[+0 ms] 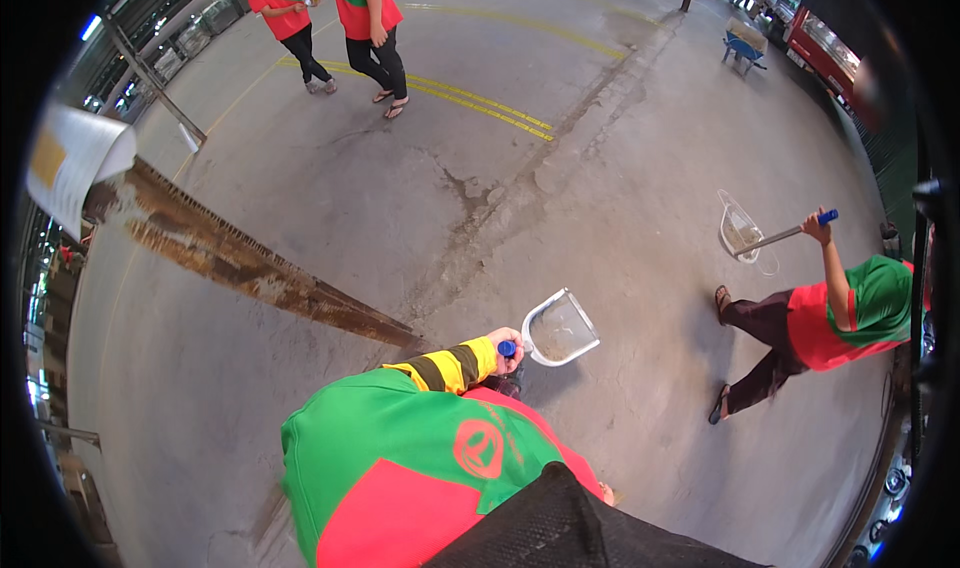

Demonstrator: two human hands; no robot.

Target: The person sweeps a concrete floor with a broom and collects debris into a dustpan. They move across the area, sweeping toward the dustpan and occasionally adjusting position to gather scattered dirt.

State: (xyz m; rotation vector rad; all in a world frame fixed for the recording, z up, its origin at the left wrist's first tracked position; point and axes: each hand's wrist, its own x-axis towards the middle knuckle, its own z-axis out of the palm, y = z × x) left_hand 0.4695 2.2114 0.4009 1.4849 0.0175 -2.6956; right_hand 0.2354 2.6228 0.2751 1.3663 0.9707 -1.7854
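My left hand, below a yellow and black striped sleeve, is closed round the blue grip of a dustpan. The white-rimmed pan reaches out just beyond the hand, and some brownish dirt shows inside it. Of my right hand, only a sliver of skin shows past the red edge of my shirt; its fingers are hidden, and I cannot tell what it holds.
At the right, a co-worker holds a similar long-handled dustpan. Two people stand at the far left. A rusty steel post rises close on my left. A blue wheelbarrow stands far right. The concrete floor is cracked.
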